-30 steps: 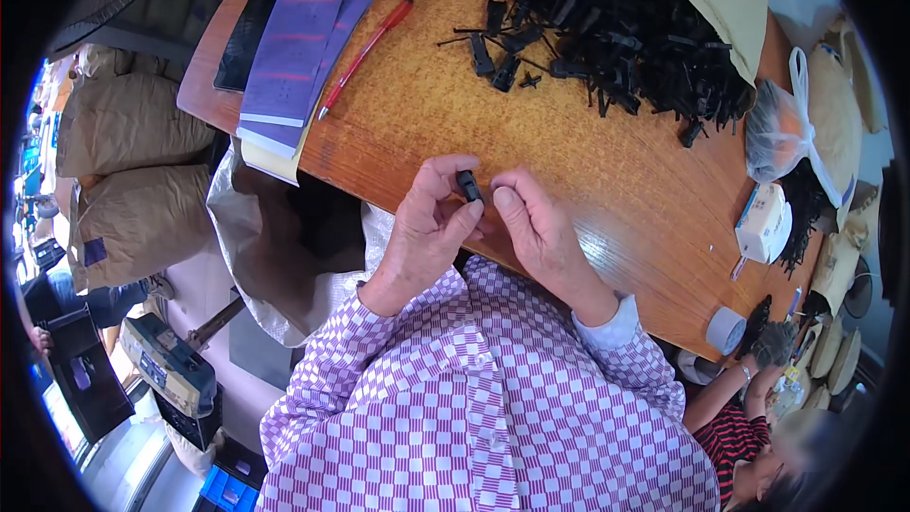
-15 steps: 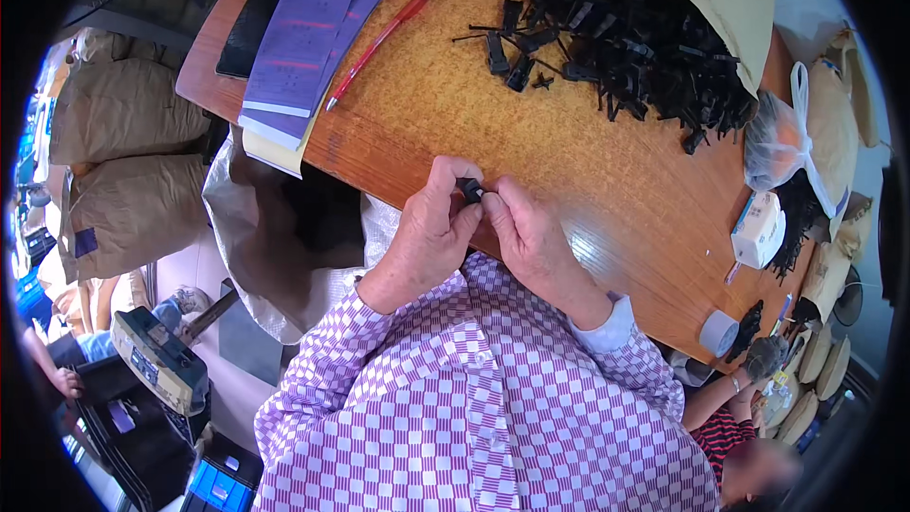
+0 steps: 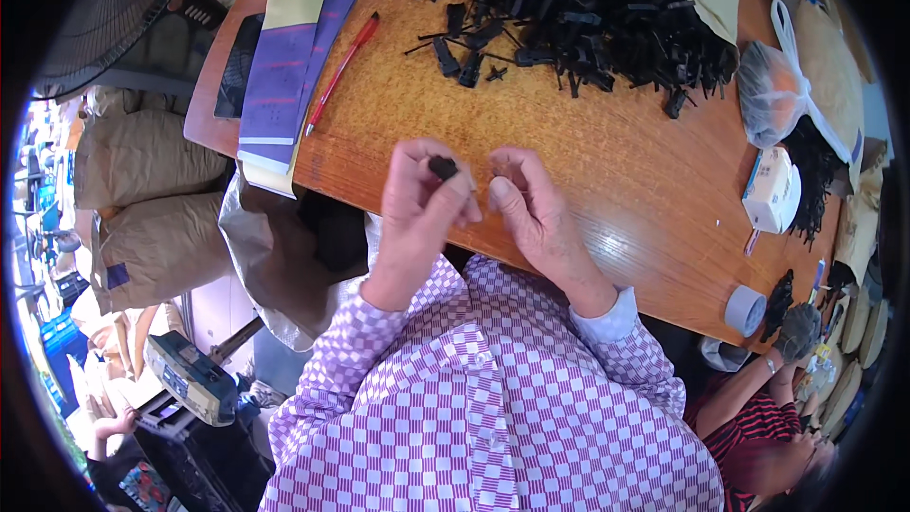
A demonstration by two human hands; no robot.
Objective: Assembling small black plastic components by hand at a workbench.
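A small black part [image 3: 442,168] is pinched between the thumb and fingers of my left hand [image 3: 419,197], just above the near edge of the wooden table [image 3: 379,123]. My right hand [image 3: 533,210] is a short way to the right, its thumb and forefinger closed together; whatever may be between them is too small to tell. Beyond my hands lies a heap of black plastic parts [image 3: 607,33] with thin stems. A few loose ones lie at its left side, among them a black piece [image 3: 445,57].
Purple and cream booklets [image 3: 289,66] and a red pen [image 3: 343,71] lie at left. A white box [image 3: 773,190], a knotted plastic bag [image 3: 770,95] and a grey tape roll [image 3: 745,310] stand at right. An open sack [image 3: 275,256] hangs below the table edge. Another person's arm [image 3: 744,384] shows at lower right.
My hands have come apart. The black part, formerly between both hands, is now in my left hand alone. The view has shifted slightly.
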